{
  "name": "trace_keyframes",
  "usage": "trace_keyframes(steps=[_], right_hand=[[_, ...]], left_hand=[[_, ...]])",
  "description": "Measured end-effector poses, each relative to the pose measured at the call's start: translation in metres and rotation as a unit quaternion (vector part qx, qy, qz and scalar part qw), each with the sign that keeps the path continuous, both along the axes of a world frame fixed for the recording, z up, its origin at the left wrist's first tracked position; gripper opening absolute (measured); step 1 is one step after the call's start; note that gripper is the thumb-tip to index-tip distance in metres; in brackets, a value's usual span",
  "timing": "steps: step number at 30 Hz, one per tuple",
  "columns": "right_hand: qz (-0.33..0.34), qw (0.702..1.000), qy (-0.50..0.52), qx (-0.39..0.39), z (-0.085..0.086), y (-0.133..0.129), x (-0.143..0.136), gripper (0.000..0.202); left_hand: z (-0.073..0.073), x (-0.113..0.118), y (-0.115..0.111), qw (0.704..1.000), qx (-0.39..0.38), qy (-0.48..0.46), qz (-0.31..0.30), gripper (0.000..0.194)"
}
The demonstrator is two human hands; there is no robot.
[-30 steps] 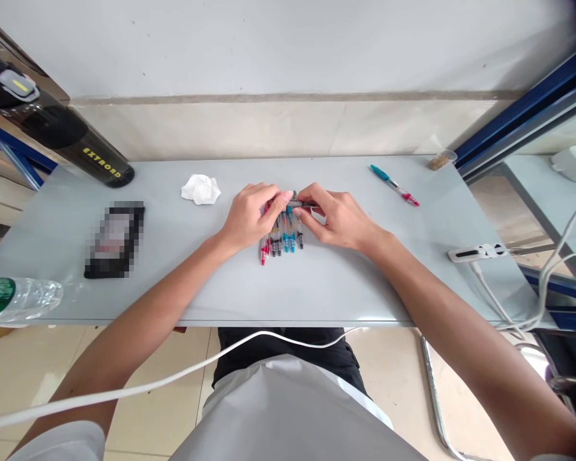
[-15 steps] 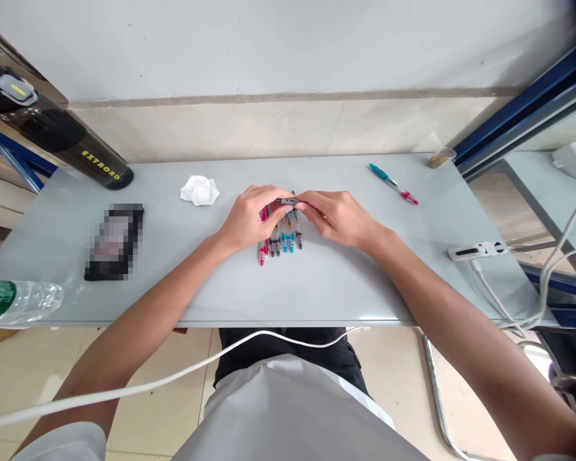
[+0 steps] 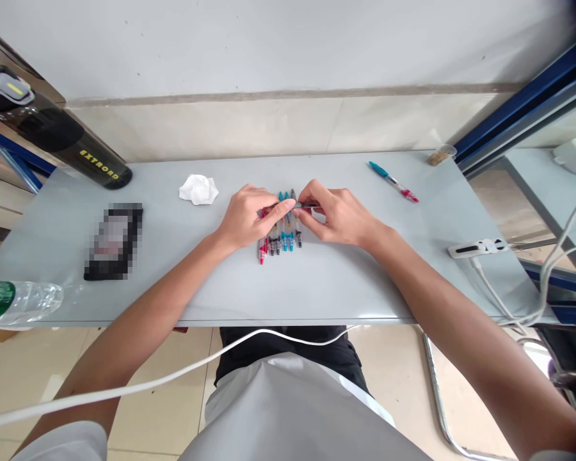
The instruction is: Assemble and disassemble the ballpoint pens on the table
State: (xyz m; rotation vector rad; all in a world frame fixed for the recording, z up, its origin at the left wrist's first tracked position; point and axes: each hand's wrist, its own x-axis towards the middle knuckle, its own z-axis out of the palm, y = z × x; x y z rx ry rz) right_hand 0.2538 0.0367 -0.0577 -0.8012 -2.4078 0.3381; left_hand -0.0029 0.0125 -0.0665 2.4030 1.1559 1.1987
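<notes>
From the left I count one clear water bottle (image 3: 16, 302) lying at the table (image 3: 317, 288) edge, one dark phone-like slab (image 3: 114, 240), one black flask (image 3: 52, 131) tilted at the back corner, and one crumpled white tissue (image 3: 198, 189). My left hand (image 3: 247, 219) rests over a row of pens (image 3: 279, 230) at the table's middle — four or five, I cannot tell exactly. Its thumb and the fingertips of my right hand (image 3: 338, 216) pinch one dark pen (image 3: 300, 205) crosswise above the row. Further right lies one teal-and-red pen (image 3: 393, 182) — well apart — then one white power strip (image 3: 475, 247).
</notes>
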Motion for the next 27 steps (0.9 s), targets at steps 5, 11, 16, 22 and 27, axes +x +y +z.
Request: trace_keyframes(steps=[5, 11, 16, 22, 27], right_hand=[[0.024, 0.999, -0.017, 0.038, 0.004, 0.001, 0.0, 0.039], [0.022, 0.998, -0.026, 0.056, 0.0, 0.005, 0.001, 0.041], [0.0, 0.999, 0.001, 0.049, -0.002, 0.004, 0.002, 0.031], [-0.009, 0.998, -0.002, 0.056, 0.001, 0.006, 0.003, 0.026], [-0.025, 0.997, -0.007, 0.07, 0.002, 0.011, 0.005, 0.034]], left_hand=[[0.004, 0.0, -0.001, 1.0, 0.011, -0.016, 0.022, 0.069], [-0.003, 0.0, 0.003, 0.996, 0.084, 0.023, -0.035, 0.041], [-0.004, -0.001, 0.004, 0.994, 0.095, 0.05, -0.019, 0.029], [0.006, -0.006, 0.002, 0.993, 0.097, 0.067, 0.014, 0.035], [0.008, -0.008, 0.003, 0.989, 0.1, 0.103, 0.028, 0.035]])
